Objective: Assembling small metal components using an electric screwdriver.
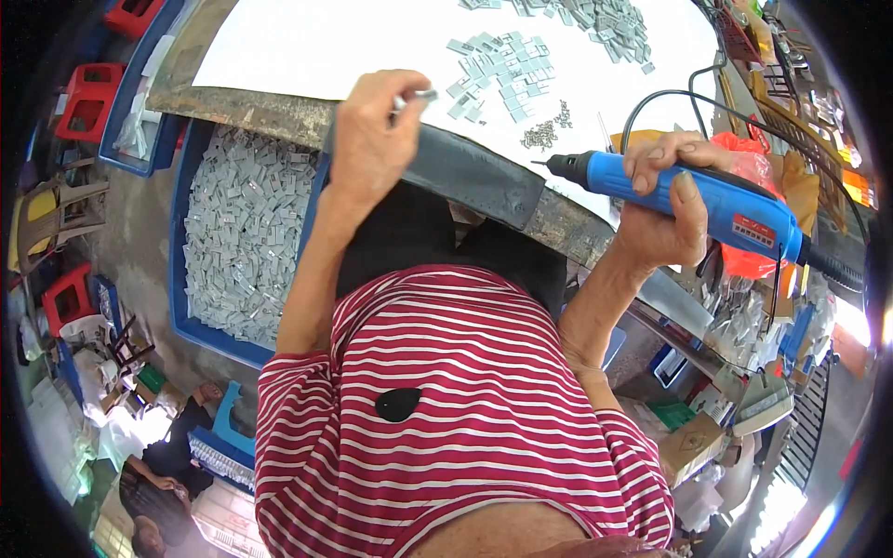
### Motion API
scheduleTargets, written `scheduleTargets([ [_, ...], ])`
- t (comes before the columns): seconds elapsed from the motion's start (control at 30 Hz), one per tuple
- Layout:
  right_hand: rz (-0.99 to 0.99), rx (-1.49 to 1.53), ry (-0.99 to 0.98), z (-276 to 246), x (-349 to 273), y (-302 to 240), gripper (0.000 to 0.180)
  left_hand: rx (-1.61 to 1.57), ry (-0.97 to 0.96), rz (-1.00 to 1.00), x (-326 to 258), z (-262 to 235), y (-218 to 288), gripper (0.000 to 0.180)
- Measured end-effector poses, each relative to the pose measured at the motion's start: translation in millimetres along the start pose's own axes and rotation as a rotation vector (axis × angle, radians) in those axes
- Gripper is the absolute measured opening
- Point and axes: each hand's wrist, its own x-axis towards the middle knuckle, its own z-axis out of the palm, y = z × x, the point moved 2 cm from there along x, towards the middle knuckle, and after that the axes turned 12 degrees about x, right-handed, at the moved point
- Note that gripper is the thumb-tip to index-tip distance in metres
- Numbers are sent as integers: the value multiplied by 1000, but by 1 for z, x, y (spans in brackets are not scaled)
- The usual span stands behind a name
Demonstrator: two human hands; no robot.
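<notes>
Pinching a grey part (425, 96) jutting from left grip (375, 135), left of the screws (541, 138); clasping the driver (735, 209) in right grip (659, 226), right of the screws.

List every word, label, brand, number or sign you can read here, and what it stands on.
None can be quoted.
Red label with pale marks, on the blue power tool in the right hand: too small and blurred to read.
Brown cardboard box, lower right: any print is too small and blurred to read.
</notes>
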Motion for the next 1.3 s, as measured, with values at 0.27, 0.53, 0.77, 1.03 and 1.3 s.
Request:
scheduleTargets([
  [0.27,-6,-3,49,-3,-1,1,25,323,131,-229,-45,-104,-80,12],
  [0.53,-35,-90,112,1,0,10,25,244,137,-177,-46,-81,-52,8],
  [0.77,-42,-104,131,1,-2,6,23,303,-2,229,-6,12,11,12],
  [1.03,-76,-89,134,-11,-1,2,24,455,-62,175,-2,36,11,14],
  [1.3,-83,-94,165,-12,-1,2,24,406,6,257,-2,45,16,12],
])
